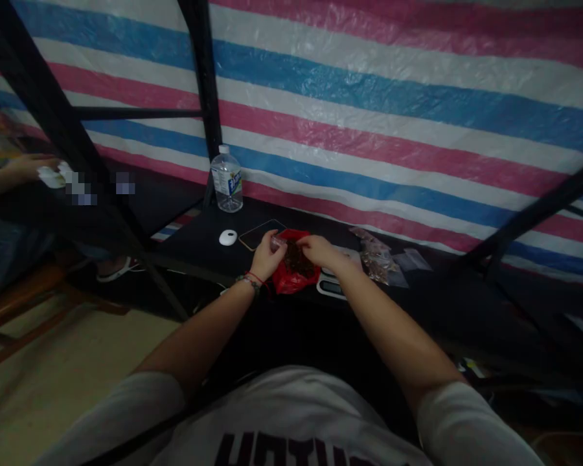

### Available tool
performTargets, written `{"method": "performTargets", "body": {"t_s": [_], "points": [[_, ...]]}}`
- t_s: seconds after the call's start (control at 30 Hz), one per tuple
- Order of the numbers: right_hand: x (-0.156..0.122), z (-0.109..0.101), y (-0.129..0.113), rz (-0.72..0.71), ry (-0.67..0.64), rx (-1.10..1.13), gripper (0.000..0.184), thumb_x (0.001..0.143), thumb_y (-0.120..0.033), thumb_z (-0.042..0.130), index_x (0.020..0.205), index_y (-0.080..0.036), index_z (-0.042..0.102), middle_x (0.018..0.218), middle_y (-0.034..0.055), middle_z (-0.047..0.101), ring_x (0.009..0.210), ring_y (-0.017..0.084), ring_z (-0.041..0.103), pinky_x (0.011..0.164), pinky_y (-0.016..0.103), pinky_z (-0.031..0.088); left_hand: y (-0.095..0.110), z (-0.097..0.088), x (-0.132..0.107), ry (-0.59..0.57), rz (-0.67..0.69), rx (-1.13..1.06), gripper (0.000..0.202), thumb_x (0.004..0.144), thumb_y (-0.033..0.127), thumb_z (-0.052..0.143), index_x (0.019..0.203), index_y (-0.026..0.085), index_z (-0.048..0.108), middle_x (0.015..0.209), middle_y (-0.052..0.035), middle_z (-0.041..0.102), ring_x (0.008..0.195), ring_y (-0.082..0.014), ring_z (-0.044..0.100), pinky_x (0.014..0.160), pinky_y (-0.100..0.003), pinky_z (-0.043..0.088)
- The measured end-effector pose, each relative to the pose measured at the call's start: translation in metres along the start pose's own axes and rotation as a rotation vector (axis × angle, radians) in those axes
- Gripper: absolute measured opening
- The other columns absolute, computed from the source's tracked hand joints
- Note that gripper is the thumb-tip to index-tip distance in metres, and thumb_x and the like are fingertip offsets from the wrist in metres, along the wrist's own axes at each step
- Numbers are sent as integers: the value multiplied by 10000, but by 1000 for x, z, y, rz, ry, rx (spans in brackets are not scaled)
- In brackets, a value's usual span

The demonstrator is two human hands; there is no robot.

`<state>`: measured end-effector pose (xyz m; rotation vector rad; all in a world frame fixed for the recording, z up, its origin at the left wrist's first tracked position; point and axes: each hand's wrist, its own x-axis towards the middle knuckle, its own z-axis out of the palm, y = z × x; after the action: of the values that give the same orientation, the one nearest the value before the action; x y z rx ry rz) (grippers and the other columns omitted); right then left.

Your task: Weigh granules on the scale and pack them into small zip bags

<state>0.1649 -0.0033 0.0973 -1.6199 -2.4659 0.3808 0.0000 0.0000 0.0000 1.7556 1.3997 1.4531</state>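
Note:
A red plastic bag (291, 283) lies open on the dark tabletop in front of me, with small brownish-gold pieces (297, 259) heaped inside. My left hand (267, 257) is at the bag's left side, thumb and fingers closed on a small clear plastic bag (276, 243). Over the right side of the heap, my right hand (317, 251) reaches in with its fingertips pinched together; whatever they hold is too small to make out. Partly behind my right wrist sits a white digital scale (331, 287). Several small clear bags of similar pieces (376, 264) lie farther right.
A clear plastic bottle (228, 181) stands at the back left, near a white rounded object (228, 237) and a dark flat device (252, 238). Black metal posts (205, 77) frame the table against a striped plastic sheet (369, 84). Another person's hand (32, 167) shows at far left.

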Motion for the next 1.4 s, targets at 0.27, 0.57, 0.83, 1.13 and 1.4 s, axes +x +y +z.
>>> {"method": "performTargets", "body": {"t_s": [0.27,0.57,0.83,1.13,1.4], "points": [[34,18,21,67,-274,-307,275,812,-91,564,1049,-95,702,1069,175,694,944,229,665,806,241,474,1,0,1,-9,3,-1,500,804,343,597,1265,176,496,1008,-68,661,846,-195,638,811,-338,498],[54,29,28,56,-236,-351,295,844,-132,540,1095,-69,682,1104,206,673,1032,252,637,850,262,460,2,1,1,-15,-7,-20,490,802,327,600,1256,170,504,1012,-71,669,863,-200,644,826,-341,499],[52,22,21,-86,-176,-237,295,815,-124,550,1067,-164,697,1072,79,705,961,170,638,795,199,438,-1,0,0,-21,1,-7,497,813,361,595,1266,180,500,1076,-83,656,917,-210,640,847,-350,494],[56,36,29,-100,-259,-221,333,793,-148,579,1114,-154,667,1060,97,706,899,186,656,729,210,449,1,0,1,-13,-9,-14,487,807,343,594,1251,166,505,1014,-82,665,871,-210,643,828,-359,499],[56,37,21,-156,-205,-252,319,785,-106,575,1080,-152,687,1053,106,708,944,201,649,754,224,439,0,1,1,-14,-6,-37,490,802,345,595,1250,168,505,1014,-81,666,862,-208,646,813,-357,506]]}}
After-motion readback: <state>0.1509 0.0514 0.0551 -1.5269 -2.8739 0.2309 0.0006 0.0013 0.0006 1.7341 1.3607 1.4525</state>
